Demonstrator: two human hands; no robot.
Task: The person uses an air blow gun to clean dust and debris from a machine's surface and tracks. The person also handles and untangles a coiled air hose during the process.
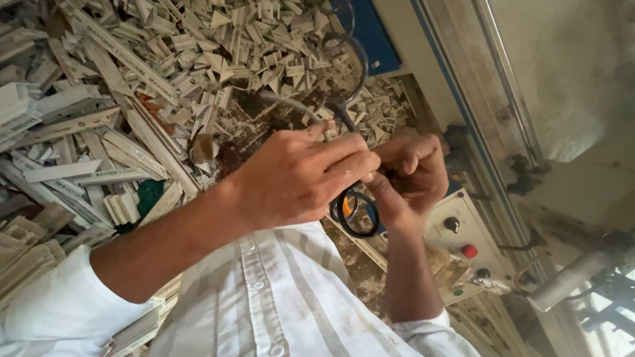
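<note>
Black rubber gasket strip (354, 218) sits dead centre of the view, pinched between both hands. It's a thin, smooth, flexible cord, and its lower end curls into a couple of small loops around 6 o'clock from the fingers, with something orange showing through the loops (can't tell what). From the hands the strip runs up toward 12 o'clock, where it bends into a bigger loose loop, so its long axis is roughly up-and-down in the view.

Left hand (301, 175) is clenched round the strip from the 9 o'clock side, thumb and fingers pressed on it. Right hand (410, 175) is curled tight at 3 o'clock, fingertips gripping the same strip just beside the left fingers. The two hands are practically touching.

Going outward: a white shirt with grey stripes (278, 297) and small buttons fills 6 o'clock. At 9 to 12 o'clock there's a huge heap of white plastic profile offcuts (132, 86), a jumble of long strips and short angled wedges lying loose on a dirty floor. At 4 o'clock is a cream metal control panel (463, 244) with a black knob, a red button (469, 250) and a green one. At 2 o'clock, a long pale machine rail (476, 99) with blue edging.
</note>
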